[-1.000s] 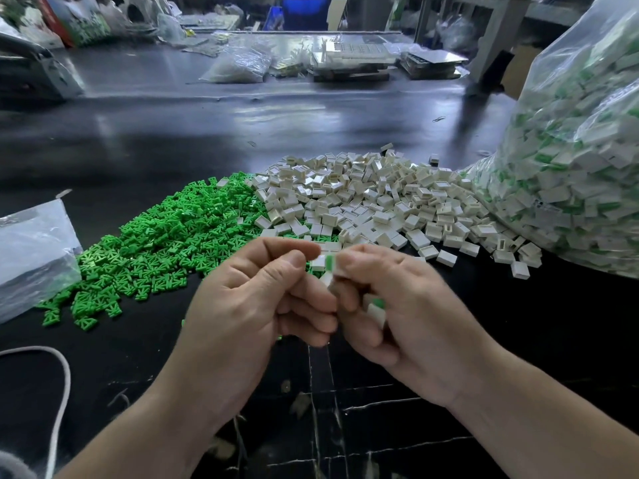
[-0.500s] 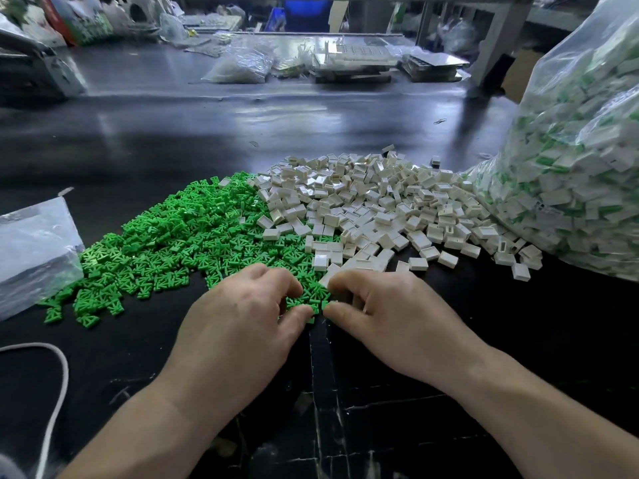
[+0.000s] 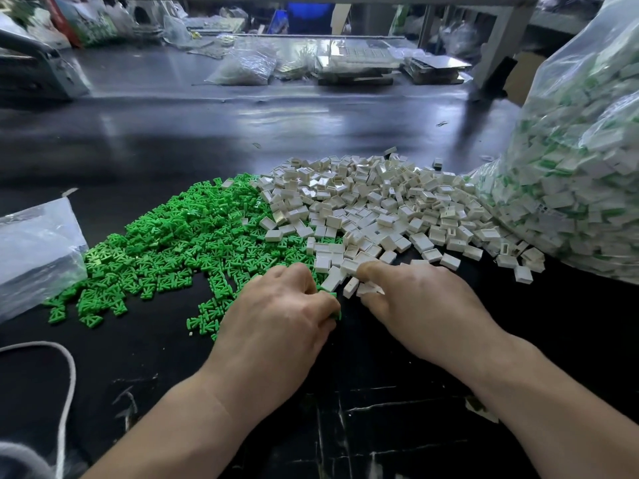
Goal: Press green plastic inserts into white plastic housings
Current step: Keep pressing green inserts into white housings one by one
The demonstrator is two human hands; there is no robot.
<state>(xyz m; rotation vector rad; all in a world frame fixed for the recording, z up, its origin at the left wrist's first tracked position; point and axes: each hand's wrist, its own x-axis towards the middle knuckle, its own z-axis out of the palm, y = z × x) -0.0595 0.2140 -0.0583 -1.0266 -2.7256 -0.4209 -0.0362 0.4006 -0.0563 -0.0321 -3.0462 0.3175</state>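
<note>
**Both hands down where the green pile meets the white**

My black desk (image 3: 145, 385) fills the view, its far half shining under the light. At my right a big clear bag (image 3: 574, 160) bulges with white pieces that show green in them, and it stands against the right edge of the loose parts. The white housings (image 3: 380, 209) lie in a broad heap in the middle of the desk, running right up to that bag. The green inserts (image 3: 173, 236) spread in a flatter heap just to the left, and the two heaps touch and mix a little along their shared border. A smaller, crumpled clear bag (image 3: 34, 250) lies at the left edge, touching the green pile's outer fringe.

My bare forearms come in from the bottom corners and converge, backs of the hands up, knuckles raised. My left hand (image 3: 276, 316) sits on the near edge of the green inserts, its fingers curled under and pinching green pieces that show at the fingertips. My right hand (image 3: 418, 305) sits just beside it at the near edge of the white housings, thumb stretched forward over the pile, fingers curled round a few white pieces tucked beneath it. The two hands are close but do not touch.

A white cord (image 3: 69, 371) loops across the desk's near left corner.
</note>
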